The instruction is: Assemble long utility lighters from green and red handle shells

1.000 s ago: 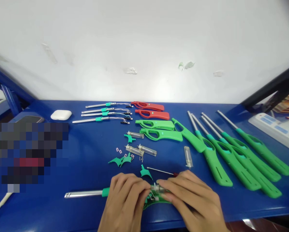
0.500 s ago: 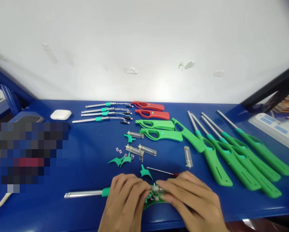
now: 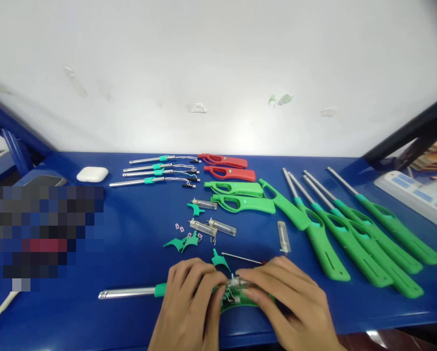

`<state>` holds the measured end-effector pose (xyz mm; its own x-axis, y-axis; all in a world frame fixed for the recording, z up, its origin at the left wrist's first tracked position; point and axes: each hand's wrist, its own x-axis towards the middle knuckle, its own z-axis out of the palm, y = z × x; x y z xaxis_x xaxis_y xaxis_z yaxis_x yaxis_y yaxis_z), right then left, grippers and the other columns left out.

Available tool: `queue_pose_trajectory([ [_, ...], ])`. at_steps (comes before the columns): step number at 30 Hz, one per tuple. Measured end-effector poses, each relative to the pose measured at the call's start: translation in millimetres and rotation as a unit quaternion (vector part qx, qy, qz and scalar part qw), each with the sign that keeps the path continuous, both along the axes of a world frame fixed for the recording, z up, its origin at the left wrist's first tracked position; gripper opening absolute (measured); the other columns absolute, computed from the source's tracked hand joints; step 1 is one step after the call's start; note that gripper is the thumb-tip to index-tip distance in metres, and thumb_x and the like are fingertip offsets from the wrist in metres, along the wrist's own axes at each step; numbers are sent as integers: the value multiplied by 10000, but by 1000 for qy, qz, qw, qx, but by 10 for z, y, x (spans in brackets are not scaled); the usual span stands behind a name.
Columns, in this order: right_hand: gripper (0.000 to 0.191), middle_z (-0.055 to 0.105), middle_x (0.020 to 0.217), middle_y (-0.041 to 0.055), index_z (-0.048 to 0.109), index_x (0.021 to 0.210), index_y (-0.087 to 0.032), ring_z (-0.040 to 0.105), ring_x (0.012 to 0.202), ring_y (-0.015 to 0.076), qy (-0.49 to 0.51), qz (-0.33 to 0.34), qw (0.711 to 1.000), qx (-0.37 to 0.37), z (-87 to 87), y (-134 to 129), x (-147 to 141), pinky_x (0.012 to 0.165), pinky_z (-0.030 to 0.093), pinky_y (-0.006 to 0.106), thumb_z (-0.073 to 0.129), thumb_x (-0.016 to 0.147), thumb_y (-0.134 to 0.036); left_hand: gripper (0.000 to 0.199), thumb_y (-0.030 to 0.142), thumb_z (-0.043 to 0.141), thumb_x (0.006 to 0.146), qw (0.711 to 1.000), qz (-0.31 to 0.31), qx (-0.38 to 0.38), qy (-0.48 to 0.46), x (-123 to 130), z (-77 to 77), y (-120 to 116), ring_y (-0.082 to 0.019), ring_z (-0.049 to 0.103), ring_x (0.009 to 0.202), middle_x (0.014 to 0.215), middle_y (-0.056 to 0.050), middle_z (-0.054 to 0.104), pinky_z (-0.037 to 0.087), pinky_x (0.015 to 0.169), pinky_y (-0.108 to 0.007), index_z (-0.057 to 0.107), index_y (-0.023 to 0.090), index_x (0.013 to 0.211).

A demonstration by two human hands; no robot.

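Near the table's front edge lies an opened green utility lighter (image 3: 242,308), its metal tube (image 3: 126,293) pointing left. My left hand (image 3: 191,307) is closed around the lighter's front part, with thumb and fingertips at the wires and small parts inside. My right hand (image 3: 294,302) pinches a clear fuel tank (image 3: 241,282) between thumb and fingers, over the green shell. The tank's valve end faces my left fingertips. My hands hide much of the shell. Just beyond them lie a teal trigger (image 3: 220,261) and a thin screwdriver (image 3: 242,258), its handle partly behind my right hand.
Clear fuel tanks (image 3: 223,227), teal triggers (image 3: 174,243) and tiny pink pieces (image 3: 182,229) lie mid-table. Behind are wired metal tubes (image 3: 138,183), red shells (image 3: 233,173) and green shells (image 3: 255,204). Several assembled green lighters (image 3: 328,248) lie right, near a power strip (image 3: 415,190). An earbud case (image 3: 92,174) sits left.
My right fingers have shifted slightly on the fuel tank, and more of the green shell shows beneath them. My left hand keeps its hold on the lighter.
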<state>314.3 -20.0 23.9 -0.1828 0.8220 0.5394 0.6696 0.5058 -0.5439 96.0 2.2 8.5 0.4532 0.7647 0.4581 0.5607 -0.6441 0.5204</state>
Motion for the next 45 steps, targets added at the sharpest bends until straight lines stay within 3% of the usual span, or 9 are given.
queue_pose_trajectory([
  [6,148,808,961,-9,745,1175,-261,747,792,155,1,8,1000,-15,10,10,-9,748,591,312,668,1067,-196,245,29,516,1048,1000,-8,-16,3,6,38,-21,-221,609,1063,1069,-39,709,526,935,-379,622,224,1150],
  [14,188,796,974,-15,722,1199,-263,743,816,151,7,3,1000,-21,0,1,-9,771,586,311,662,1055,-159,236,45,601,1042,1000,11,18,-18,-17,-38,8,-211,585,1060,1068,-35,694,510,956,-357,665,226,1180],
  [25,139,807,983,-16,716,1183,-260,744,804,143,-8,20,1000,-17,0,-10,0,816,570,309,635,1091,-195,260,-11,567,1042,999,-17,12,-39,-21,-66,16,-189,595,1068,1060,-26,702,504,970,-333,657,202,1160],
  [30,155,804,985,-16,706,1207,-248,721,784,137,-9,35,999,-18,-9,-6,2,767,553,306,634,1090,-176,271,-30,569,1034,998,-26,20,-54,-17,-46,20,-181,591,1059,1048,-17,709,492,980,-330,651,192,1167],
  [34,108,792,950,-32,694,1193,-253,703,760,124,-19,28,999,-19,-2,17,8,761,546,299,624,1111,-242,246,-6,568,1046,999,-17,29,-31,-18,-66,16,-194,572,1080,1063,-28,701,477,979,-340,660,190,1163],
  [40,185,733,1023,36,729,1181,-243,714,901,156,-59,-11,998,2,-10,-20,14,799,577,288,555,1140,-289,373,78,568,1075,996,21,73,39,-95,-43,-26,-253,560,1207,1277,-96,669,445,1042,-415,623,156,1436],
  [45,213,716,1000,53,737,1254,-226,689,893,173,-89,-31,995,21,-51,-81,38,773,574,298,566,1130,-251,299,171,589,1102,994,-2,75,81,-252,-45,-45,-245,587,1197,1259,-50,706,407,1062,-419,685,221,1380],
])
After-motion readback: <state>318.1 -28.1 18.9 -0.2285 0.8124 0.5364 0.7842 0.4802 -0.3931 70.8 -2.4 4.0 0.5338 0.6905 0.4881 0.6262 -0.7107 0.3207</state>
